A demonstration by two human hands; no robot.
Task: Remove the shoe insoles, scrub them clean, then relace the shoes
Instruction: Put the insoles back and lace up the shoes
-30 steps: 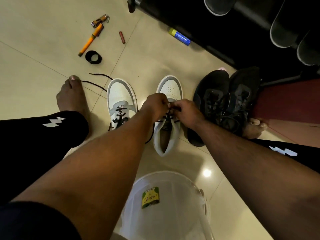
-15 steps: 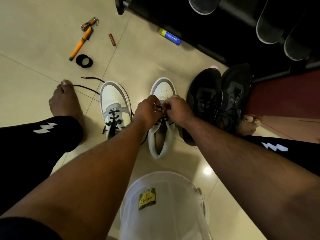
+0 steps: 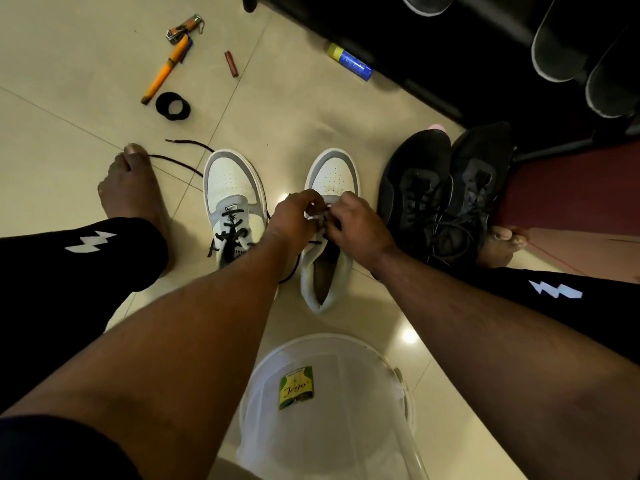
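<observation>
Two white and grey sneakers stand on the tiled floor. The left sneaker [image 3: 232, 206] has a black lace threaded part way, its loose ends [image 3: 176, 161] trailing toward my bare left foot. Over the tongue of the right sneaker [image 3: 330, 178] my left hand [image 3: 294, 216] and my right hand [image 3: 356, 226] meet, each pinching the black lace [image 3: 320, 216] at the eyelets. A loop of lace hangs down beside that shoe. The shoe's opening faces me and shows a dark inside.
A white plastic bucket [image 3: 346, 441] with a green label stands close in front of me. A pair of black shoes [image 3: 446, 195] sits right of the sneakers. An orange tool [image 3: 166, 72], black ring [image 3: 172, 106] and blue tube [image 3: 349, 62] lie farther off. A dark shoe rack [image 3: 485, 46] fills the top right.
My view has shifted a little. Both hands stay at the right sneaker's eyelets, working the lace slightly higher on the tongue.
</observation>
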